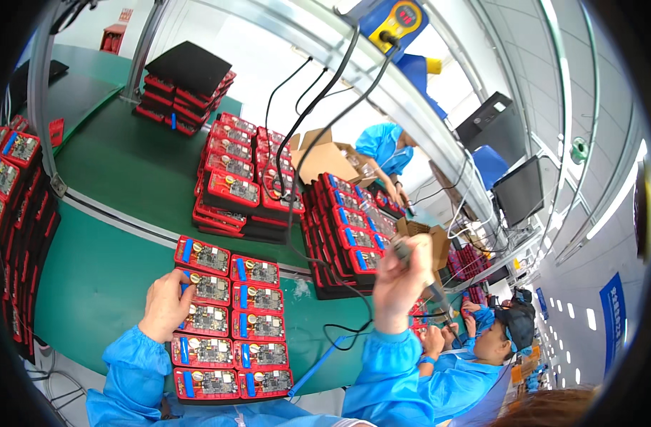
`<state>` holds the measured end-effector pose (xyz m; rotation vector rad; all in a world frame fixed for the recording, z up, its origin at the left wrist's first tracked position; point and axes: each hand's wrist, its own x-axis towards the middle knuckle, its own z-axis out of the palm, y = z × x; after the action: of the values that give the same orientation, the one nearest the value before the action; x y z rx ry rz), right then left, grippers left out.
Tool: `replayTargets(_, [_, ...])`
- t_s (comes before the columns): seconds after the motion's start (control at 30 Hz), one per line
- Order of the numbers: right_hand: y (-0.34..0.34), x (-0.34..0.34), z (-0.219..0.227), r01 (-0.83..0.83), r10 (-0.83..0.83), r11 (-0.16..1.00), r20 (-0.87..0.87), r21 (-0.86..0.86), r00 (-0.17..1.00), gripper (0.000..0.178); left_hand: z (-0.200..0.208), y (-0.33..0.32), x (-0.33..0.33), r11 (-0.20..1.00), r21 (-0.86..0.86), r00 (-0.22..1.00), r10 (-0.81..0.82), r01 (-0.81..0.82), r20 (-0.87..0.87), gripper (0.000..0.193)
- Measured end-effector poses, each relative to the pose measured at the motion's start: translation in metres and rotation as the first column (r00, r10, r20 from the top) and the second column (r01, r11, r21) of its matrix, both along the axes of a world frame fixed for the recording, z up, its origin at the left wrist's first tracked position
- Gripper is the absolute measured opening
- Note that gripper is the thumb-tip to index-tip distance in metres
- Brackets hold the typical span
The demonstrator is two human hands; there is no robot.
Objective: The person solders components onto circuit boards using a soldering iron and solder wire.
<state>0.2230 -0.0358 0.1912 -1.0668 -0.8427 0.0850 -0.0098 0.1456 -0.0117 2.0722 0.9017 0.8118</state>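
Two columns of red cases holding circuit boards, most showing a blue cylindrical part, lie on a green bench in front of me. My left hand is at the left column's second case from the far end. Its thumb and fingers close around that case's blue cylindrical part, partly hiding it. My right hand is raised to the right of the columns, blurred by motion. It is closed around a dark pen-shaped tool that looks like a soldering iron. The tool's tip is too smeared to make out.
Stacks of red cases stand at the far middle, right and left. A black cable hangs from a blue-yellow station overhead. A blue stick lies nearby. Co-workers in blue sit at right and stand beyond.
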Motion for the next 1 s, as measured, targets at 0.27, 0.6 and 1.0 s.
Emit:
replayTargets(0.27, [0.051,0.092,0.137,0.279,-0.331,0.942,0.374,0.188,0.867,0.023,0.01,0.004,-0.008,0.999,-0.029,0.995,0.047,-0.045,0.089,0.012])
replayTargets(0.6, [0.059,0.091,0.155,0.532,-0.506,0.801,0.784,0.273,0.359,0.02,0.005,0.015,-0.017,0.987,-0.032,0.974,0.163,-0.16,0.158,0.012])
replayTargets(1.0, [0.032,-0.044,-0.064,-0.078,0.223,0.972,0.778,-0.22,0.587,0.044,-0.001,0.028,-0.011,0.989,-0.027,0.987,0.147,-0.145,0.059,0.013])
